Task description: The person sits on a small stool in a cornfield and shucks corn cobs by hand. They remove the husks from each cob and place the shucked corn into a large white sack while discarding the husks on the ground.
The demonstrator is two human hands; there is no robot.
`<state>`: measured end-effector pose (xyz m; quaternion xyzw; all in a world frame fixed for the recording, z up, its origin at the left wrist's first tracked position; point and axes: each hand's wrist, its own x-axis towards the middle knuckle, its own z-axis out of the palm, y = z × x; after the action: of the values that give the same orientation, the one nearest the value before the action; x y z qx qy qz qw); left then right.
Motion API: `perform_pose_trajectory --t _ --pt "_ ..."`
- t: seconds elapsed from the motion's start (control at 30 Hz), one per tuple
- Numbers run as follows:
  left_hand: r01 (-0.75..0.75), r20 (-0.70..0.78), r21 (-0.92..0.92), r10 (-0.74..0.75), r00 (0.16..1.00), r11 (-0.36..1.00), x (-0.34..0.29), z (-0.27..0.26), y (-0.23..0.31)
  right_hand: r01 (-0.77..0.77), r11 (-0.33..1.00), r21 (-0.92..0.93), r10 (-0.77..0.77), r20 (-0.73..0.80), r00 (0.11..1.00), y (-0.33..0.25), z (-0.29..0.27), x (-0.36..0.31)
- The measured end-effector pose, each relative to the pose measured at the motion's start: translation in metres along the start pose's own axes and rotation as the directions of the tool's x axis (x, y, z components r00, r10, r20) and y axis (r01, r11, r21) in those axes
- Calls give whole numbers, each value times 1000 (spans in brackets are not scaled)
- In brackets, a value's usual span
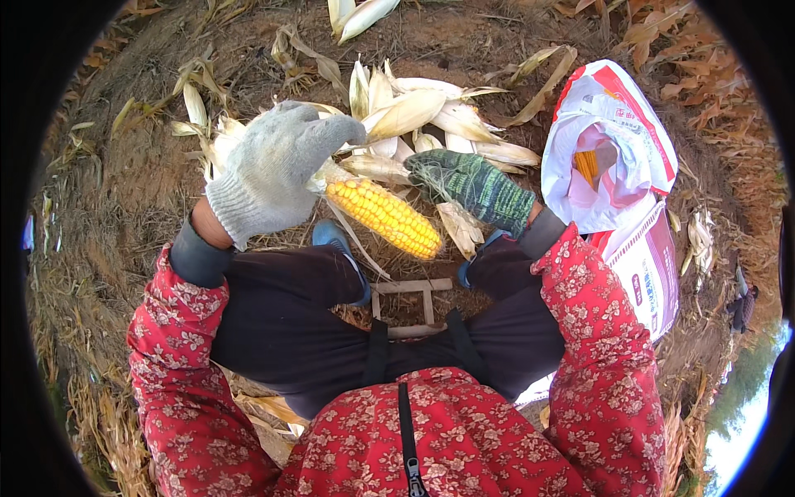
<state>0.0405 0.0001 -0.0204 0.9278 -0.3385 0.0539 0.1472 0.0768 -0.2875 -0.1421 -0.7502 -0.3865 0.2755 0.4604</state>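
My left hand (277, 161), in a whitish knit glove, is closed around the stalk end of a corn cob (385, 219). The cob's yellow kernels are bare, and its tip points down to the right. Close to the cob, my right hand (480, 189) wears a dark green glove and is closed on a pale corn husk (460, 228), which hangs below it, with thin silk strands at the fingers. Beyond both hands lies a pile of ears in pale husks (414, 116), partly covered by my left glove.
At the right stands an open white-and-red sack (617, 149) with a yellow cob (586, 166) inside. A printed sack (642, 273) lies just below it. Between my feet is a small wooden frame (414, 287). Dry leaves and stalks litter the brown soil (132, 199).
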Motion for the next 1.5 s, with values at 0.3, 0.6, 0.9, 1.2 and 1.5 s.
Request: perform_pose_trajectory --t 0.3,0.6,0.9,1.2,1.5 --pt "-19 16 -157 22 1000 987 13 5 10 268 962 -48 -271 -87 959 -21 45 14" --pt "27 94 -280 -1 996 960 19 10 9 184 801 -569 -352 -200 915 -12 38 2" --pt "509 285 -492 -421 861 706 8 8 -31 -173 758 -629 417 263 870 -29 33 -14" --pt "668 283 -431 -612 739 607 13 23 -36 35 957 288 111 -474 873 -14 -12 15" --pt "439 -2 -84 -440 898 895 25 33 -6 -92 976 -197 -81 -722 688 -26 -22 25"
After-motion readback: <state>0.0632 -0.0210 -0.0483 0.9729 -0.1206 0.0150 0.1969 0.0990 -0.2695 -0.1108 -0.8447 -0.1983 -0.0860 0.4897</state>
